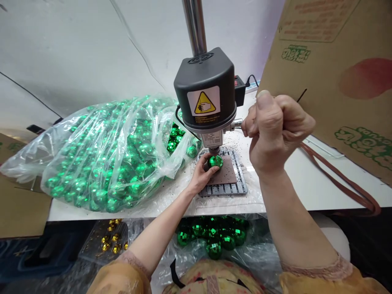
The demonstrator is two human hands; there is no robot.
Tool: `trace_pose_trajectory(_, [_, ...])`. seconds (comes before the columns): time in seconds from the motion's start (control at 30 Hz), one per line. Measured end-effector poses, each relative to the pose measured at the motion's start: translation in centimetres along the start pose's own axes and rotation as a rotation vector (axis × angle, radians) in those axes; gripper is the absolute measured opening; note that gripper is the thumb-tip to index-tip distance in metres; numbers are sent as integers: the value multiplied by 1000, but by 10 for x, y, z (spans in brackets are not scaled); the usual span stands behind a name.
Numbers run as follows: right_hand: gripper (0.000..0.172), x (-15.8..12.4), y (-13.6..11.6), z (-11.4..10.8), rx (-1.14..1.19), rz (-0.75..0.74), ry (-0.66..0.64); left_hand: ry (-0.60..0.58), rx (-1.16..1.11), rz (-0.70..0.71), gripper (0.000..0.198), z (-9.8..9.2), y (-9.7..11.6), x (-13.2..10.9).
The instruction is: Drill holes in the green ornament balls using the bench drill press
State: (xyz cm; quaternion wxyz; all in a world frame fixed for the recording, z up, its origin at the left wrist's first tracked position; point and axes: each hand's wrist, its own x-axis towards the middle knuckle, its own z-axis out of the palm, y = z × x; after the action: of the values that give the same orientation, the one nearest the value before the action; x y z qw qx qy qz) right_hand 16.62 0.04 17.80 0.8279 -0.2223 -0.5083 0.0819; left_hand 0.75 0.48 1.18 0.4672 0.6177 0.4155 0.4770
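A small bench drill press [208, 98] with a black head and a yellow warning label stands on the white table [318, 183]. My left hand [202, 173] pinches a shiny green faceted ball [215, 161] and holds it on a brown pad on the press's slotted base [226, 188], right under the chuck. My right hand [275, 128] is closed in a fist round the press's feed lever [236, 123] at the right of the head.
A large clear plastic bag [107, 155] full of green balls lies on the table to the left. More green balls [211, 239] sit in plastic in my lap below the table edge, gold caps [113, 239] to their left. A cardboard box [337, 73] stands at the right, with a brown strap [343, 183] beside it.
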Motion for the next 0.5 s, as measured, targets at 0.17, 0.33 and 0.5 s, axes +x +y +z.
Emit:
trace_pose_trajectory(0.17, [49, 0, -1, 0, 43, -5, 11, -79, 50, 36, 56, -6, -2, -3])
trace_pose_trajectory(0.33, [50, -1, -1, -1, 6, 7, 0, -100, 137, 42, 56, -6, -4, -10])
trace_pose_trajectory(0.5, [48, 0, -2, -1, 38, 28, -5, -48, 101, 15, 54, 0, -5, -12])
